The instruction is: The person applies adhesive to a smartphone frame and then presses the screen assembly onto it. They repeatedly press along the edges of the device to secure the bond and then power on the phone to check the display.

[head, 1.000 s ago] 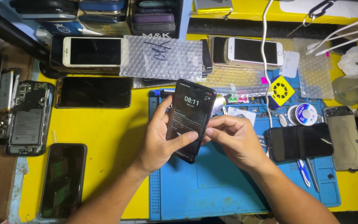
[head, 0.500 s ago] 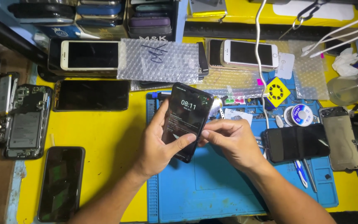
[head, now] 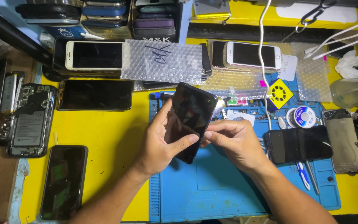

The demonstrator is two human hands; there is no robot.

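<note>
A black smartphone [head: 191, 116] with a dark screen is held tilted above a blue work mat [head: 228, 186]. My left hand [head: 162, 143] grips it from the left, thumb lying across the lower screen. My right hand [head: 235, 141] pinches the phone's right edge with its fingertips. The phone's lower end is hidden between my hands.
Several phones lie on the yellow table: a white one [head: 94, 55], a black one [head: 94, 95], another black one [head: 64, 181], an opened one [head: 30, 120]. Bubble wrap [head: 162, 62], a second white phone [head: 251, 55], a solder spool [head: 302, 116], a dark phone [head: 299, 144] and a glass bottle [head: 353, 91] are nearby.
The phone's screen, lit with a clock before, is now dark. My hands and the phone have barely shifted.
</note>
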